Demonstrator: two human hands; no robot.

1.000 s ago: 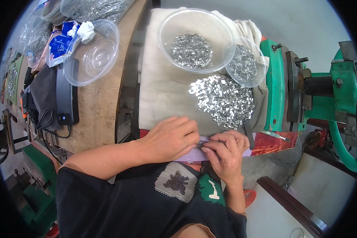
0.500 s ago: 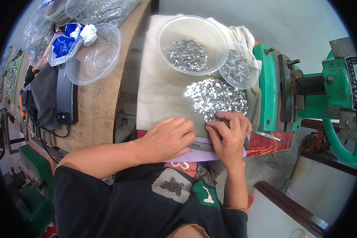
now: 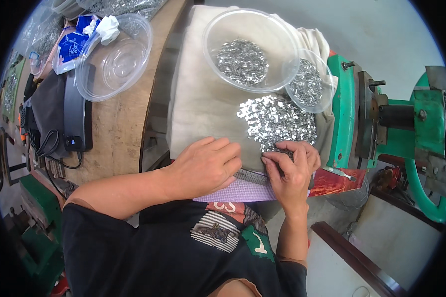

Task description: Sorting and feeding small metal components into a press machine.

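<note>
A heap of small shiny metal pieces (image 3: 277, 121) lies on a cream cloth (image 3: 198, 106). My right hand (image 3: 295, 166) is at its near edge, thumb and fingers curled in over the pieces; what sits between the fingertips is too small to tell. Closer to my body, a grey ridged metal strip (image 3: 252, 176) rests over purple checked cloth (image 3: 243, 191). The curled fingers of my left hand (image 3: 205, 166) close on the strip's left end, fingertips mostly hidden. Beyond the heap stand a large clear tub (image 3: 210, 64) and a smaller clear tub (image 3: 328, 91), both holding metal parts.
To the right is a green hand press (image 3: 343, 119), with a white-handled brush (image 3: 338, 173) on a red surface beside it. A wooden table (image 3: 116, 123) at left carries a clear bowl (image 3: 116, 84), a blue tissue pack (image 3: 70, 48) and a black device with a cable (image 3: 77, 116).
The view has shifted slightly, so tubs and heap sit a little differently in the picture. Both hands keep nearly the same places, the right at the heap, the left by the strip.
</note>
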